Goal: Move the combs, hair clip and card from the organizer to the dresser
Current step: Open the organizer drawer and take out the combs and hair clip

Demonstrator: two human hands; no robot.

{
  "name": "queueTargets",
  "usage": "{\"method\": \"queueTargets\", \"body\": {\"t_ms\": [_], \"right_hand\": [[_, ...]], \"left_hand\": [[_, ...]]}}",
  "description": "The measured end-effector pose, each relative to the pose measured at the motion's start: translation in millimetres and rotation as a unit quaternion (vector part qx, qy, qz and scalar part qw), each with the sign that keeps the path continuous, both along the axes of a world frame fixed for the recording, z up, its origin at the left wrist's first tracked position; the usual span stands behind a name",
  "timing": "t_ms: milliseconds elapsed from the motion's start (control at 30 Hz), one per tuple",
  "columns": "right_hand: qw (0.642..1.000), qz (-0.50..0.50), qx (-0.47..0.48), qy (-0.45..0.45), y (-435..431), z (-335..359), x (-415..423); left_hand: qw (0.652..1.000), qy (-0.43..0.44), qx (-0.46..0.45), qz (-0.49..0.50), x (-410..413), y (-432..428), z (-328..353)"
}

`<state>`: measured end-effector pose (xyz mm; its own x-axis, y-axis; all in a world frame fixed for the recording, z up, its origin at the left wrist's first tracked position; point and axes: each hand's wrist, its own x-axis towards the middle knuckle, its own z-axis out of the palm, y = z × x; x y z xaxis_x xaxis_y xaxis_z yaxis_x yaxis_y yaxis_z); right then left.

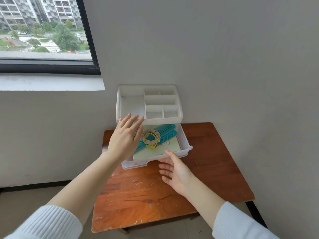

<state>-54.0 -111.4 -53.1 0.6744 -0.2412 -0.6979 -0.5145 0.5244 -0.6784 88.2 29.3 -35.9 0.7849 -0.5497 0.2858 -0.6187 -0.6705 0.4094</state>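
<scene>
1. The left hand [125,138] is spread flat with fingers apart, gripping nothing. It hovers over the left end of the open drawer [185,144], its fingertips up against the organizer's front lip.
2. The right hand [174,171] is open too, palm turned up and fingers loosely apart. Its thumb touches the drawer's front edge at about 5 o'clock from the drawer's middle, and the fingers sit beneath the front; whether they press the underside is hard to say.
3. The drawer is pulled out of the white organizer [149,105] toward the viewer and holds all the task items.
4. Two teal combs [166,133] lie crossed toward the drawer's 1 o'clock corner, their handles running under the left hand.
5. A pale green card [170,147] lies flat on the drawer floor beneath everything else, partly covered.
6. A yellow hair clip [151,147] sits on the combs with a yellow loop and a pale ruffled band [150,134]; where one ends and the next begins is not clear.
7. The organizer's top tray is divided into several compartments, all bare.
8. The organizer stands at the 12 o'clock end of the scratched wooden desk [155,195], against the wall.
</scene>
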Motion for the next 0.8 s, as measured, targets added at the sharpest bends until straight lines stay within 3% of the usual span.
{"method": "queueTargets", "body": {"t_ms": [100, 200, 300, 367, 433, 567, 667, 800], "right_hand": [[0.996, 0.082, -0.043, 0.018, -8, 15, -3], [0.955, 0.207, -0.211, -0.013, -19, 36, 1], [0.879, 0.224, -0.405, -0.109, -23, 50, 25], [0.794, 0.264, -0.53, -0.139, -20, 54, 49], [0.725, 0.334, -0.59, -0.119, -18, 49, 70], [0.711, 0.391, -0.581, -0.067, -16, 31, 87], [0.689, 0.388, -0.607, -0.08, -14, 21, 90], [0.692, 0.37, -0.614, -0.091, -17, 19, 90]], "left_hand": [[1.0, -0.014, 0.0, 0.0, -7, 0, 1], [0.999, -0.052, -0.002, -0.008, -16, 7, 3], [0.999, 0.005, 0.051, -0.005, -24, 10, 3], [0.991, 0.056, 0.124, 0.001, -26, 4, 5], [0.979, 0.085, 0.184, 0.007, -26, -5, 9], [0.966, 0.113, 0.229, 0.036, -21, -16, 13], [0.962, 0.115, 0.244, 0.046, -16, -22, 13], [0.954, 0.132, 0.264, 0.048, -9, -30, 14]]}}
